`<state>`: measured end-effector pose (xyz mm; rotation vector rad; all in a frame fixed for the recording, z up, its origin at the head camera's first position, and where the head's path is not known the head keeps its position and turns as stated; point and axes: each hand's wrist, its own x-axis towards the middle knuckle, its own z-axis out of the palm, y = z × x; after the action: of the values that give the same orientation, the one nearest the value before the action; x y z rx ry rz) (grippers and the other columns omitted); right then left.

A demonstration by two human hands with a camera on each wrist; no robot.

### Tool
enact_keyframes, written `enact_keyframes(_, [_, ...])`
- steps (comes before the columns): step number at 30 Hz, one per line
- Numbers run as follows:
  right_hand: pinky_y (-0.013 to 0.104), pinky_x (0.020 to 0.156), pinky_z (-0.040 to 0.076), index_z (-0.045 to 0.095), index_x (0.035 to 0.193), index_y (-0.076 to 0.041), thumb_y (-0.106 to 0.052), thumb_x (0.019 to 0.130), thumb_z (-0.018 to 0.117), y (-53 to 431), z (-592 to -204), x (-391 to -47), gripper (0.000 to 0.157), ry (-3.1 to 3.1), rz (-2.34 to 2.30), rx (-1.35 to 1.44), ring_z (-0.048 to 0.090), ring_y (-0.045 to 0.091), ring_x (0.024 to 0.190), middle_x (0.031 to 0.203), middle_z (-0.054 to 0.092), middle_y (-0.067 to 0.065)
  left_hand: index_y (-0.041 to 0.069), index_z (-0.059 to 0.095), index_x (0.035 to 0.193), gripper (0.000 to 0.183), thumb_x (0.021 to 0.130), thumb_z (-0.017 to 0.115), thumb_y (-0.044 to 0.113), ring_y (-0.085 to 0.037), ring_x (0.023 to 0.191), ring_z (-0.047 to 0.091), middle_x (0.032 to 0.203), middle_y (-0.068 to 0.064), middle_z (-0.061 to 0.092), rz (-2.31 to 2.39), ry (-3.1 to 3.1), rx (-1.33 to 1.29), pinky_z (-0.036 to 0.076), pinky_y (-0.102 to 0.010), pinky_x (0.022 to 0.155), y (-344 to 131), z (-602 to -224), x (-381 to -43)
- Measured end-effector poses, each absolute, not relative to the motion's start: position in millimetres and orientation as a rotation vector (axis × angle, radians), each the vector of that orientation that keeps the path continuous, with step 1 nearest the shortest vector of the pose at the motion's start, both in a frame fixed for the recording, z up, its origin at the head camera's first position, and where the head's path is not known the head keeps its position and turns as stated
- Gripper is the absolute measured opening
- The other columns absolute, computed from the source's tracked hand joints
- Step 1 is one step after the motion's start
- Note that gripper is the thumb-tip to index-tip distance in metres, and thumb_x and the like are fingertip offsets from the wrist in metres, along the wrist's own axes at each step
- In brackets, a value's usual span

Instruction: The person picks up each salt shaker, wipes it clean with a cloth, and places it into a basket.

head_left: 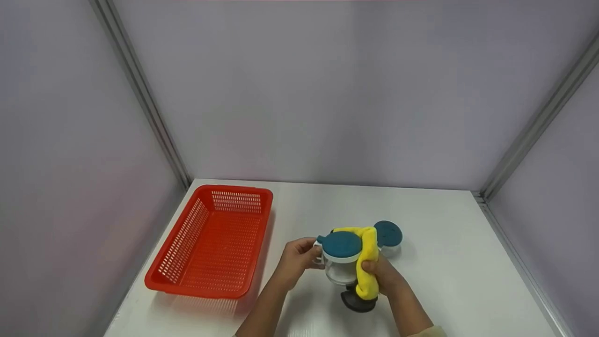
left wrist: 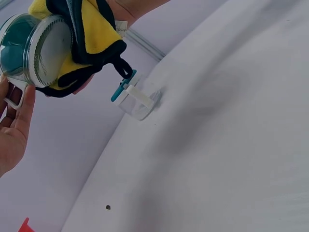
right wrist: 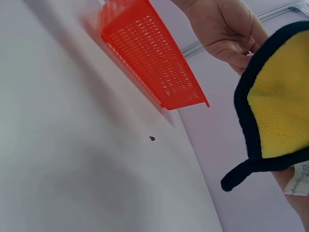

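Observation:
A clear glass jar (head_left: 340,270) with a teal lid is held up over the white table. My left hand (head_left: 299,256) pinches its white handle between thumb and fingers. In the left wrist view the jar's ridged glass bottom (left wrist: 52,50) faces the camera. My right hand (head_left: 387,276) grips a yellow cloth (head_left: 368,250) with dark edging and presses it round the jar's right side. A dark flap of the cloth hangs below. Filling the right of the right wrist view, the cloth (right wrist: 282,92) shows its hanging loop and a white tag.
Just behind the right hand stands a second teal-lidded jar (head_left: 388,234) on the table. To the left sits a red plastic basket (head_left: 255,271) with slotted walls. Grey-white panels enclose the table (head_left: 449,262) at the back and sides. A small dark speck (right wrist: 152,138) marks its surface.

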<state>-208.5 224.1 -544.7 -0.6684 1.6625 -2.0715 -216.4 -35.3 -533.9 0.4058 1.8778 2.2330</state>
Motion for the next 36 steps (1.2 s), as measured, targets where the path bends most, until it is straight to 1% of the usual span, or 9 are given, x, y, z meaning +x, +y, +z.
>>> enact_keyframes(5, [0.024, 0.080, 0.052, 0.041, 0.127, -0.018, -0.041, 0.090, 0.062, 226.1, -546.5, -210.6, 0.048, 1.659, -2.036, -0.700, 0.058, 0.009, 0.093, 0.106, 0.058, -0.005, 0.005, 0.070, 0.112, 0.024, 0.094, 0.066, 0.021, -0.024, 0.093, 0.071, 0.102, -0.013, 0.071, 2.223, 1.872, 0.455, 0.060, -0.044, 0.077, -36.6, -535.0, -217.9])
enact_keyframes(9, [0.024, 0.083, 0.051, 0.039, 0.129, -0.018, -0.042, 0.090, 0.062, 226.8, -546.9, -211.7, 0.051, 1.645, -2.014, -0.727, 0.057, 0.010, 0.097, 0.109, 0.057, -0.004, 0.003, 0.069, 0.112, 0.024, 0.095, 0.065, 0.019, -0.023, 0.091, 0.071, 0.101, -0.013, 0.071, 2.228, 1.855, 0.498, 0.061, -0.044, 0.077, -36.7, -538.1, -219.1])
enact_keyframes(18, [0.024, 0.089, 0.048, 0.034, 0.134, -0.018, -0.044, 0.088, 0.063, 226.4, -546.2, -212.0, 0.060, 1.651, -1.999, -0.723, 0.053, 0.011, 0.104, 0.117, 0.053, -0.004, 0.003, 0.069, 0.111, 0.023, 0.096, 0.064, 0.019, -0.022, 0.091, 0.070, 0.099, -0.012, 0.071, 2.220, 1.857, 0.515, 0.061, -0.044, 0.076, -36.3, -541.5, -219.6])
enact_keyframes(25, [0.026, 0.088, 0.049, 0.037, 0.131, -0.015, -0.037, 0.085, 0.064, 219.8, -543.4, -210.5, 0.057, 1.662, -2.060, -0.654, 0.055, 0.014, 0.103, 0.115, 0.056, 0.000, 0.004, 0.069, 0.113, 0.025, 0.095, 0.066, 0.021, -0.021, 0.089, 0.071, 0.099, -0.011, 0.071, 2.232, 1.884, 0.466, 0.061, -0.043, 0.075, -35.7, -543.1, -219.9])
enact_keyframes(30, [0.026, 0.087, 0.050, 0.035, 0.132, -0.015, -0.033, 0.085, 0.064, 218.0, -541.8, -209.2, 0.058, 1.689, -2.069, -0.615, 0.056, 0.015, 0.101, 0.115, 0.056, 0.002, 0.005, 0.070, 0.114, 0.025, 0.095, 0.066, 0.021, -0.022, 0.090, 0.071, 0.101, -0.013, 0.071, 2.244, 1.881, 0.446, 0.061, -0.043, 0.076, -36.1, -542.2, -219.2])
enact_keyframes(36, [0.028, 0.088, 0.051, 0.036, 0.132, -0.015, -0.030, 0.085, 0.064, 220.7, -542.1, -210.6, 0.057, 1.670, -2.034, -0.655, 0.056, 0.015, 0.103, 0.115, 0.056, 0.001, 0.006, 0.070, 0.113, 0.023, 0.095, 0.066, 0.020, -0.025, 0.092, 0.072, 0.102, -0.014, 0.072, 2.236, 1.894, 0.451, 0.061, -0.044, 0.077, -35.9, -540.3, -218.7])
